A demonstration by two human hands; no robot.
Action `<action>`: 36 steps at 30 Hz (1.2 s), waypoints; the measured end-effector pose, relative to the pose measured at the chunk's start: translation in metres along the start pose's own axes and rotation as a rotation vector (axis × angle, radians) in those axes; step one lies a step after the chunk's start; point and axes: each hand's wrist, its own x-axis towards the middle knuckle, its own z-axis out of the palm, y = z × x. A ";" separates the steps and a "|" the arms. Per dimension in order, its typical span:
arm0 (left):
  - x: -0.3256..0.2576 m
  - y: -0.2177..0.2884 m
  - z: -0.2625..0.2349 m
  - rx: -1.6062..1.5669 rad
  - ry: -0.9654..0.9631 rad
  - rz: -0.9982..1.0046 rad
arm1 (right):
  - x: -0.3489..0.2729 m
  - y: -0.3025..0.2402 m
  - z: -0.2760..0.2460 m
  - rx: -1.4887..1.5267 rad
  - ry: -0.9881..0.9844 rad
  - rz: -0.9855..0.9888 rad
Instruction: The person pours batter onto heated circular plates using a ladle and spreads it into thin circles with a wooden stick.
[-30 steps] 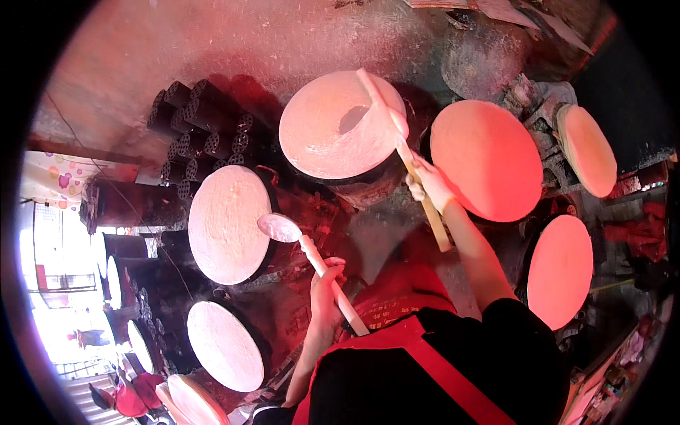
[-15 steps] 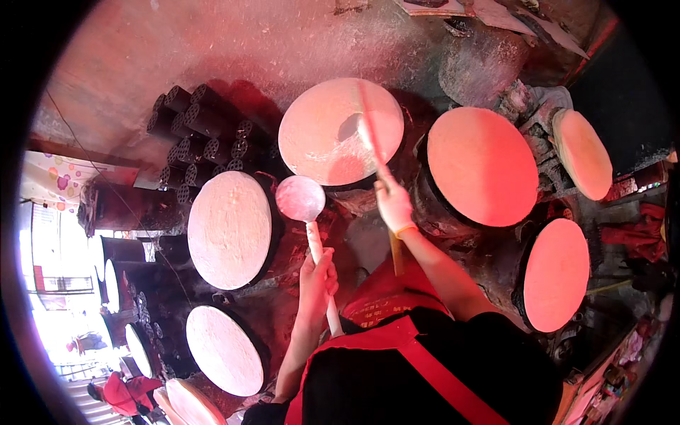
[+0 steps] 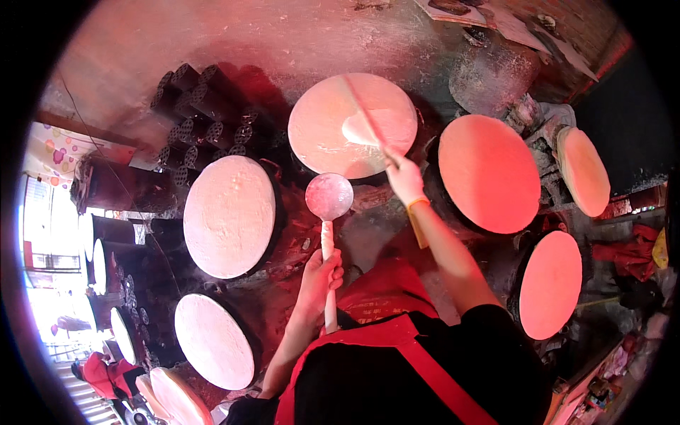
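Where the frame's left edge glows with daylight, we see several small pale round griddles [image 3: 99,265] stacked down the lower left, and above them a heap of dark honeycomb coal briquettes [image 3: 202,113] in the upper left. Moving rightward, we find a large round griddle [image 3: 228,216] coated with pale batter at centre left, and another coated griddle [image 3: 212,340] below it toward the lower left.

Near the centre, our left hand [image 3: 319,280] is closed around the white handle of a ladle [image 3: 329,197], whose round bowl points upward in the frame and sits between the centre-left griddle and the top griddle [image 3: 322,131]. Whether the bowl holds batter we cannot tell.

Just right of centre, our right hand [image 3: 404,177], with a yellow band at the wrist, grips a long wooden spreader stick [image 3: 365,113]. The stick reaches up and left across the top griddle, where its end lies on a patch of whiter batter [image 3: 368,131]; its motion blur hides the tip.

Further right we see a griddle [image 3: 489,173] tinted orange-red, then a smaller tilted one [image 3: 584,170] at the far right, and another [image 3: 551,283] at the lower right. Our black top and red apron [image 3: 382,301] fill the bottom centre.
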 end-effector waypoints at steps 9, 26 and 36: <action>-0.004 0.004 -0.011 0.010 0.033 -0.012 | -0.023 0.006 -0.010 -0.063 -0.011 0.041; 0.079 0.030 -0.023 0.193 0.031 0.101 | -0.060 0.022 -0.036 0.492 -0.335 0.411; 0.211 0.036 0.013 0.253 0.163 0.105 | -0.122 -0.019 0.004 0.918 -0.319 0.809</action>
